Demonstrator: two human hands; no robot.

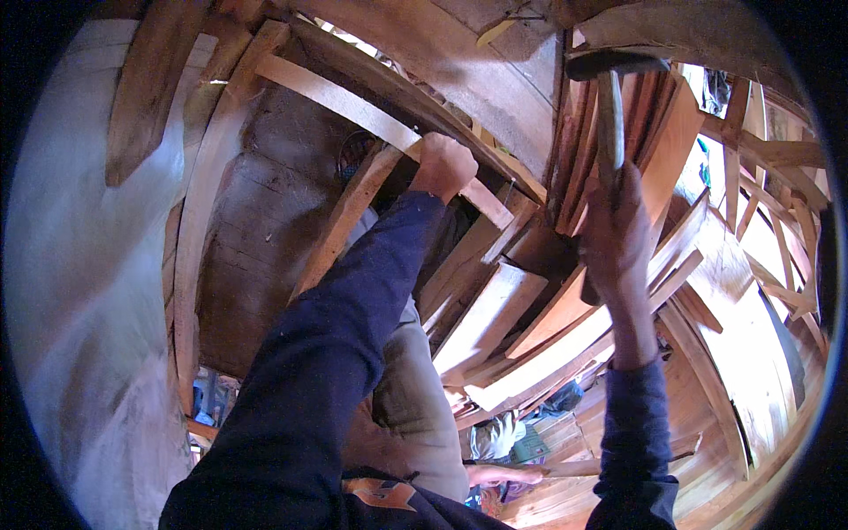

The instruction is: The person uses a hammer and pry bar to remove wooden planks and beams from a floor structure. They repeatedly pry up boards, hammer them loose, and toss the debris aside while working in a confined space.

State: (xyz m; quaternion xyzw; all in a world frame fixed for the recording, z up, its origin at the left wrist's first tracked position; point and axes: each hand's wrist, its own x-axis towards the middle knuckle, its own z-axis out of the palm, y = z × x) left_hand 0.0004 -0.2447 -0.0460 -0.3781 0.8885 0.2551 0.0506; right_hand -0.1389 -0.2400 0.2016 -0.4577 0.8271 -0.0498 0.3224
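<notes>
My left hand is closed around a narrow, pale wooden slat, near its right end. The slat lies across the top of an upright wooden post. A thin spike like a nail stands up from the wood just right of my hand; another small one may show left of it. To the right, my right hand grips the handle of a hammer. The hammer is raised upright, its dark head at the top, apart from the slat. What lies under my left fingers is hidden.
Several reddish planks stand behind the hammer. Cut boards lie below the slat. A pale sheet hangs at the left beside a curved timber. More timber framing is at the far right.
</notes>
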